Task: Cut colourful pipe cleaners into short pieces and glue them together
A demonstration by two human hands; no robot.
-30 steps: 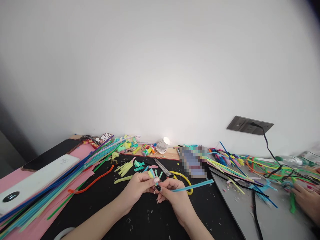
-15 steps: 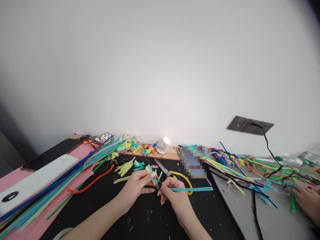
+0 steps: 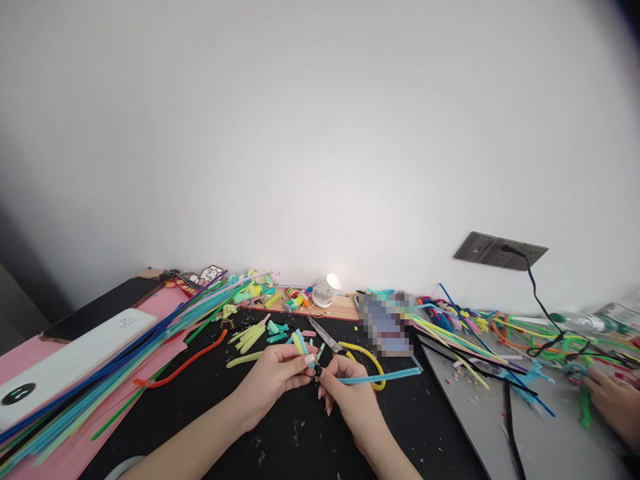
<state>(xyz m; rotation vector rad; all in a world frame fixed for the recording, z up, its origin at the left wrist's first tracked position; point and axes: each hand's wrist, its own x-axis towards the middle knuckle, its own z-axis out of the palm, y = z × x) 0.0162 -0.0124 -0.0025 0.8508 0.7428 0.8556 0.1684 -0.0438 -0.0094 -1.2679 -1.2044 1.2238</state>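
Yellow-and-blue bundle (image 3: 301,342) pinched in left hand (image 3: 281,375), above black mat (image 3: 295,443). Blue stem (image 3: 385,377) gripped by right hand (image 3: 349,388) close beside the bundle, free end pointed rightward. Scissors (image 3: 326,336) seen just beyond.

Over our counter (image 3: 345,307), a strand (image 3: 390,376) runs from our right hand (image 3: 353,392) toward three o'clock; we have scissors (image 3: 325,336) beyond at twelve, a cup (image 3: 325,292) behind them, a phone (image 3: 387,328) at one, a power bank (image 3: 80,363) at ten and a bundle (image 3: 125,373) along its right.
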